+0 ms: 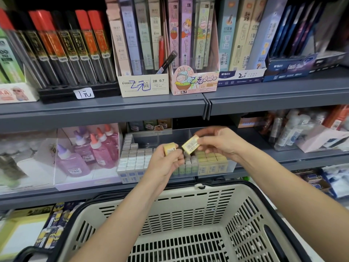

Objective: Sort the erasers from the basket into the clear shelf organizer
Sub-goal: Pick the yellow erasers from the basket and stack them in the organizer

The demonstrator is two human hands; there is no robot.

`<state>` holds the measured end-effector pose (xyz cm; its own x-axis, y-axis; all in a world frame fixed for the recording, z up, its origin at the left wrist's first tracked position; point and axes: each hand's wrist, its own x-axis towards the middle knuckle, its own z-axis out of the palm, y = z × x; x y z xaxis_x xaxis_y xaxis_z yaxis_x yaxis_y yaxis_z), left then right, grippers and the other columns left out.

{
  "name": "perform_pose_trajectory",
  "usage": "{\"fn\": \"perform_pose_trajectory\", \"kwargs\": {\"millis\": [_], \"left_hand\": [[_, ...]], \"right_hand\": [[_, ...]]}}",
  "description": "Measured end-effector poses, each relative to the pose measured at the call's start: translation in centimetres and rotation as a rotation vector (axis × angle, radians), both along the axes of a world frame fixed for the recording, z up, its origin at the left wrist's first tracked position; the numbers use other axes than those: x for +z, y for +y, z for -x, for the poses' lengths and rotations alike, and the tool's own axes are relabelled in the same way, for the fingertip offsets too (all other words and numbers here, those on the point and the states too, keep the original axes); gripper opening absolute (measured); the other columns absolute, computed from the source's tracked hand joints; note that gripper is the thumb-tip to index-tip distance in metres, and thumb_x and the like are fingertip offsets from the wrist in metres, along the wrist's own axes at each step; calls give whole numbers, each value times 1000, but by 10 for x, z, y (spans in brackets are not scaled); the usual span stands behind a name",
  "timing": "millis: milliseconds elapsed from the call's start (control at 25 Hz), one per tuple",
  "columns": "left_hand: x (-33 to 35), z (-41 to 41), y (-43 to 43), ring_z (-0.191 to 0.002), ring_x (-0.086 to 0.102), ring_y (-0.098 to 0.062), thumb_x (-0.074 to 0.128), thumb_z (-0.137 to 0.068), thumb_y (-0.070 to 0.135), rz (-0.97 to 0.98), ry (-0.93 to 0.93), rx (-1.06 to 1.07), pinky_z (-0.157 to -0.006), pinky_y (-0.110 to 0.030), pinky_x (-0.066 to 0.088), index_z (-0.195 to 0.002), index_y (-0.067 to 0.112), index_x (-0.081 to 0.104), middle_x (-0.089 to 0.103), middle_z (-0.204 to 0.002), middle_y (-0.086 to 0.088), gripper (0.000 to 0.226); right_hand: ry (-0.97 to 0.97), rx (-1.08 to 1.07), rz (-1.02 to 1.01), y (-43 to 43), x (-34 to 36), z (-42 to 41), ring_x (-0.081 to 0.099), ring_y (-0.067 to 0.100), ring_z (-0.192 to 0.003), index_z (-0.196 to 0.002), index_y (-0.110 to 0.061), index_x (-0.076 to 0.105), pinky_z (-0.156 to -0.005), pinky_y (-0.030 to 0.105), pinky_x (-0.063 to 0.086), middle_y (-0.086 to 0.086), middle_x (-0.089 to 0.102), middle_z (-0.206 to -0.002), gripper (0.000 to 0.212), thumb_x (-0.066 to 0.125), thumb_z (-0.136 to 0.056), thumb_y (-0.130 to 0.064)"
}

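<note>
Both hands hover over the clear plastic shelf organizer — left hand grasping one small yellow boxed eraser, right hand pinching another label-up, probably to match the yellow row — above the beige slotted basket

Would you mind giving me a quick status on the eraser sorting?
Left hand holds one yellow eraser, right hand another. Both over clear organizer. Basket looks empty. Nothing blocking.

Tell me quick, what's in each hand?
Left hand: closed on a yellow eraser.
Right hand: closed on another yellow eraser, barcode side showing.
</note>
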<state>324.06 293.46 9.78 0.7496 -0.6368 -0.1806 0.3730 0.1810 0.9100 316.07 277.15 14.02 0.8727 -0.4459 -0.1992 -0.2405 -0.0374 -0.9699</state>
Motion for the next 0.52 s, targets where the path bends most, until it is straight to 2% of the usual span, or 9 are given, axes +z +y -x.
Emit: {"fn": "perform_pose_trajectory", "kwargs": {"millis": [40,120,200,280,360,440,520], "left_hand": [[0,-1,1,-72,64,-14,51,-90,0,8,14,16,-61,-22,54,-99,8,54,64,-84,-10,13],[-1,-4,5,-69,63,-16,42,-90,-1,31,43,23,-58,-26,53,-98,6,52,63,-80,-11,14],[-3,-5,8,-76,65,-17,41,-92,1,-9,2,25,-58,-26,53,-98,6,53,66,-86,-12,14],[-6,-6,11,-89,65,-16,47,-93,6,-54,-79,20,-66,-25,53,-100,9,57,67,-96,-9,12],[-7,-7,14,-89,64,-11,55,-91,10,-73,-140,24,-71,-24,53,-101,14,61,67,-96,-2,13],[-8,-9,16,-81,64,-5,59,-89,11,-99,-190,49,-73,-22,53,-100,20,64,67,-90,5,15],[-7,-11,17,-80,65,-5,59,-88,7,-132,-204,67,-77,-24,54,-97,24,63,67,-90,6,19]], "right_hand": [[-23,-67,64,-9,1,-3,67,7,-60,-95,-11,66,-53,15,53,9,73,-83,17,62,-83,1],[21,-181,344,-33,3,-12,68,14,-78,-97,-16,68,-71,23,56,11,70,-100,18,63,-85,-4],[221,-184,707,-54,4,-26,60,24,-103,-102,-16,64,-88,25,46,10,65,-113,14,58,-90,-18],[309,-121,945,-64,-3,-38,55,25,-108,-101,-15,62,-82,19,34,9,62,-116,15,52,-93,-24],[279,-59,1003,-63,-12,-45,57,18,-94,-94,-18,65,-72,11,29,5,64,-110,15,50,-94,-22],[247,-12,955,-58,-24,-51,53,7,-81,-80,-26,62,-64,3,31,-3,61,-99,19,52,-93,-17],[275,72,917,-55,-35,-55,56,9,-93,-86,-29,63,-75,5,34,-5,63,-105,24,50,-91,-10]]}}
